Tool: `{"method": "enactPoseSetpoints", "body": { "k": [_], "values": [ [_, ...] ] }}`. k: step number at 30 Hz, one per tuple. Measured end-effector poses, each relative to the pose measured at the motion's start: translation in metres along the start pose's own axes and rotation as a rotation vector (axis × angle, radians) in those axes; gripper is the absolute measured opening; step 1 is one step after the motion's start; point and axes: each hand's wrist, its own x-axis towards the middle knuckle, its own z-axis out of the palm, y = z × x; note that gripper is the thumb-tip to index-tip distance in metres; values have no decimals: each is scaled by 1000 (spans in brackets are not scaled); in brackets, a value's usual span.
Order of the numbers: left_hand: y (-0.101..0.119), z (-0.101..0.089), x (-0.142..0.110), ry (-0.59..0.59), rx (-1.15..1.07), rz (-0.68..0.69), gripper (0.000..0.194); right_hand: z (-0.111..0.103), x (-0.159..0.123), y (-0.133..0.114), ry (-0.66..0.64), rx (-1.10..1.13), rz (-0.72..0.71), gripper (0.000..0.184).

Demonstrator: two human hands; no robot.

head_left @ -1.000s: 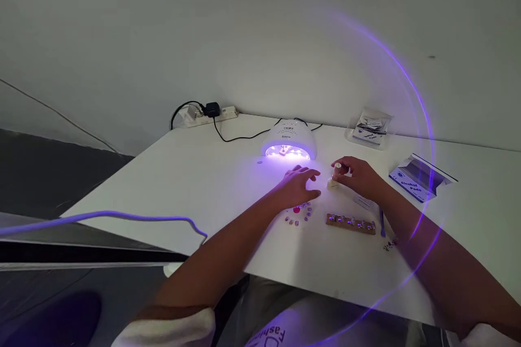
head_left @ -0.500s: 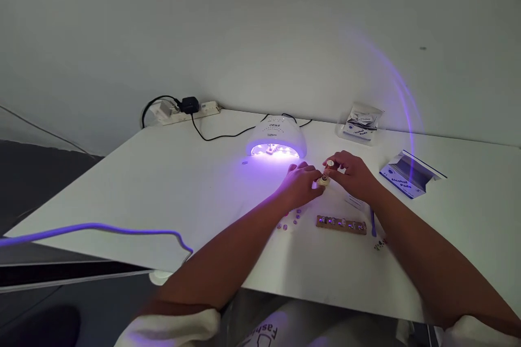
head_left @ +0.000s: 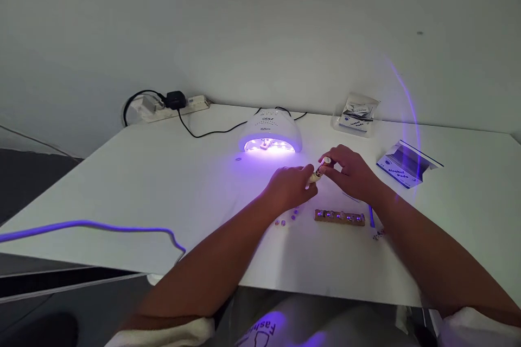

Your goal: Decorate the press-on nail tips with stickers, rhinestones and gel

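Between my two hands is a small nail polish bottle (head_left: 313, 178) with a pale body and a shiny gold cap (head_left: 325, 162), held tilted. My left hand (head_left: 293, 183) is closed round the body. The fingers of my right hand (head_left: 347, 171) grip the cap, which appears to sit on the bottle's neck. Below the hands lies a brown strip (head_left: 340, 218) bearing several shiny nail tips. Left of it several small round pieces (head_left: 293, 217) are scattered. Behind the hands, a white nail lamp (head_left: 271, 129) glows purple, with a small item inside it.
An open alcohol pads box (head_left: 401, 168) lies at the right, and a clear bag (head_left: 357, 114) of packets is behind it. A blue stick (head_left: 372, 216) and tiny pieces (head_left: 378, 235) lie near my right forearm. A power strip (head_left: 171, 111) with a black plug is at the back left.
The bottle has gone from nearly upright to tilted, and both hands have shifted slightly with it. The whole view has moved a little.
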Motion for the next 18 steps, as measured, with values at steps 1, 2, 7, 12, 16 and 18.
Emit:
{"method": "enactPoseSetpoints", "body": {
  "k": [1,2,7,12,16,18],
  "values": [
    [0,0,-2,-5,6,-7,14,0,-1,-1,-2,1,0,15],
    [1,-1,-3,-7,12,-10,14,0,-1,-2,1,1,0,15],
    [3,-1,-5,-8,31,-12,13,2,-4,-3,23,-29,-2,14],
    [4,-2,-6,-3,36,0,13,2,-6,-5,71,-36,-35,14],
    [5,0,-8,9,35,20,13,0,-12,-8,113,-27,-30,14],
    [5,1,-8,8,29,39,14,-2,-15,-9,141,-9,-10,14]
  ]
}}
